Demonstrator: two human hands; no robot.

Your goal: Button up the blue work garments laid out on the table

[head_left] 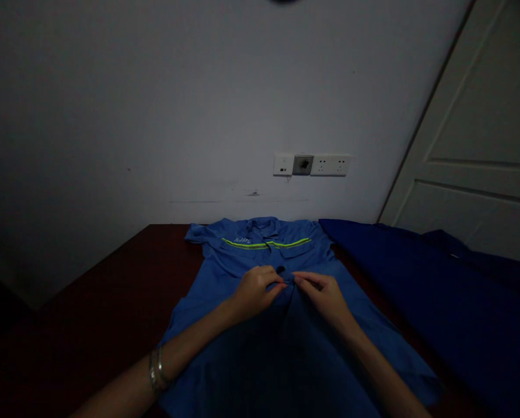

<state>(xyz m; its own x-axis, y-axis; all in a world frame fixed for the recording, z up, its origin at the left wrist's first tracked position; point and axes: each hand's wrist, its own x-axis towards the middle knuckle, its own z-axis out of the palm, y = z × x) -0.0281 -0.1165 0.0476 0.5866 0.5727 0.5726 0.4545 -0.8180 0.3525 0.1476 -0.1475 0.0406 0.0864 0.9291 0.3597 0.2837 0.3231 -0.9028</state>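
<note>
A blue short-sleeved work shirt (225, 273) lies spread on the dark red table, its collar toward the wall. A yellow-green stripe and pale lettering run across its chest. My left hand (260, 287), with metal bangles at the wrist, pinches the shirt's front edge near the middle. Close beside it, my right hand (323, 293) pinches the same front opening between thumb and fingers. The cloth between the two hands is slightly lifted. Any button there is too small and dark to make out.
Dark blue cloth (399, 273) lies along the table's right side. The dark red table (124, 290) reaches the pale wall, which carries a row of sockets (329, 165). A white panelled door (473, 133) stands at the right. The light is dim.
</note>
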